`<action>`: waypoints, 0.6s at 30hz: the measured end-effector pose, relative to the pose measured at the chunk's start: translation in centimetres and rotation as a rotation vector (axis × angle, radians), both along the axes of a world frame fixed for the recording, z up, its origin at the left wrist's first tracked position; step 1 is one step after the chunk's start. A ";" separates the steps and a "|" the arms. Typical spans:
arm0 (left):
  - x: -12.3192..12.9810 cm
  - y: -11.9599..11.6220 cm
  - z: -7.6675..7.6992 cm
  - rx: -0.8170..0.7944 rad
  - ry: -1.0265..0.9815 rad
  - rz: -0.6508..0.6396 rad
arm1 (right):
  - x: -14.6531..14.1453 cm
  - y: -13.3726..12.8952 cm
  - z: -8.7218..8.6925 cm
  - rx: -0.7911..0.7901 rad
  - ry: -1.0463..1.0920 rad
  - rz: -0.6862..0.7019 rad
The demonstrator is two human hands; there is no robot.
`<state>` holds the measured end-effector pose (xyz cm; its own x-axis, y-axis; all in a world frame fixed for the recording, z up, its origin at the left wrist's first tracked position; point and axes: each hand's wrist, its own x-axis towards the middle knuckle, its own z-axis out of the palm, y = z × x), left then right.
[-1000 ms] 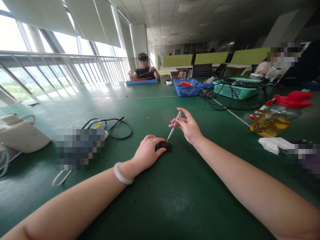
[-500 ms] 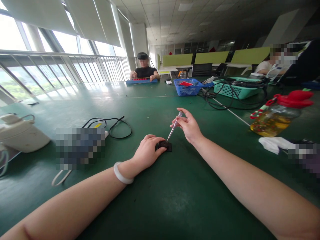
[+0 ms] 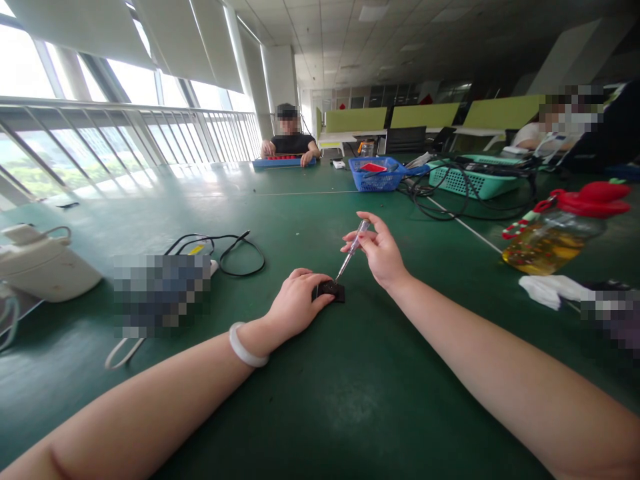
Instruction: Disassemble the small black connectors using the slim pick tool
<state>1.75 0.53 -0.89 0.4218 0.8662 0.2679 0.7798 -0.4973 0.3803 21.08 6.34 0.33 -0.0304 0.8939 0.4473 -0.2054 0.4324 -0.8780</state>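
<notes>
A small dark block with a flat base (image 3: 330, 288) rests on the green table (image 3: 320, 400). My left hand (image 3: 299, 301) is closed on it, fingers along its far side and thumb along its near side. My right hand (image 3: 383, 253) grips a slim screwdriver (image 3: 354, 247) with a clear handle. The screwdriver leans, with its tip down at the top of the dark block. Whether the tip sits in a screw is too small to tell.
On the left are a white appliance (image 3: 45, 263), a blurred-out item (image 3: 163, 290) and a black cable (image 3: 243, 273). A jar with a red lid (image 3: 560, 227) stands right. Blue (image 3: 375, 177) and green baskets (image 3: 473, 180) lie farther back. A person (image 3: 290, 141) sits opposite.
Both hands stay in place on the block and the screwdriver. The fingers of my right hand have shifted slightly at the handle's top. The whole view has moved a little.
</notes>
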 end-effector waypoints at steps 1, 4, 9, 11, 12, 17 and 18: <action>0.0 0.0 0.0 -0.002 0.002 0.003 | 0.0 0.0 0.0 0.003 -0.004 0.002; 0.0 0.0 0.0 0.003 0.006 0.002 | -0.1 -0.3 0.4 0.028 -0.025 0.019; 0.0 0.0 0.0 0.013 0.002 -0.002 | -0.5 -1.1 1.3 0.094 -0.089 0.141; 0.0 0.0 0.0 0.016 0.002 0.001 | -0.7 -1.4 1.6 0.109 -0.120 0.192; 0.1 0.0 0.0 0.020 0.002 0.001 | -0.9 -1.6 1.7 0.115 -0.134 0.208; 0.1 0.0 0.0 0.019 0.003 -0.002 | -0.9 -1.4 1.7 0.087 -0.146 0.174; 0.0 0.0 0.1 0.017 0.003 -0.005 | -0.8 -1.1 1.5 0.065 -0.128 0.156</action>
